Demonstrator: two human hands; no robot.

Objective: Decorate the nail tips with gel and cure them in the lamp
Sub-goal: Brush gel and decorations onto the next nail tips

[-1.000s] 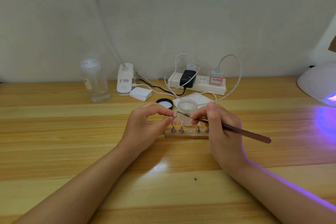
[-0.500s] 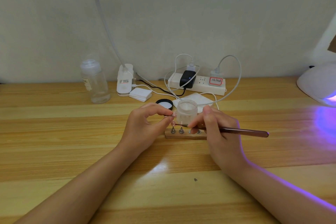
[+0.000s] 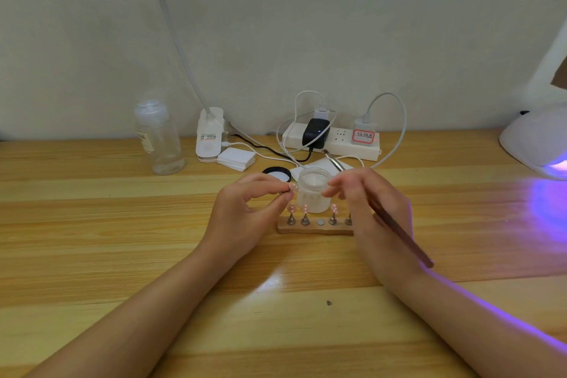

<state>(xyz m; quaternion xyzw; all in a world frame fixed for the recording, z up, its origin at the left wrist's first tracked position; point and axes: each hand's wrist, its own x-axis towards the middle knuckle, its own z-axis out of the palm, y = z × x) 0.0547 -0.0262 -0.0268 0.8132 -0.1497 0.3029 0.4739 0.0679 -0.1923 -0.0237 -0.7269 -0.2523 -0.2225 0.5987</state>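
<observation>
Pale striped wooden worktop, plain wall behind.

Left hand: thumb and forefinger pinch one small pink nail tip on its stand, raised just left of the jar; fingers curled closely round it.

Right hand: fingers curled, holding a thin brown-handled brush; the handle slants down to the right past the wrist, the metal-ferruled tip points up and away behind the jar.

Small frosted glass jar, lid off, standing between the two hands and just behind the holder.

Low wooden block holder near the middle of the worktop, carrying upright metal pegs with pink nail tips on top; its middle socket shows only a bare metal disc; the right end is hidden by the right hand.

Round black jar lid, white inside up, just behind the left hand.

White dome curing lamp at the far right edge, violet glow spilling onto the worktop.

White power strip against the wall, with a black adapter and white cables plugged in.

Clear plastic pump bottle at back left.

White clip-on lamp base with a stack of white pads beside it.
</observation>
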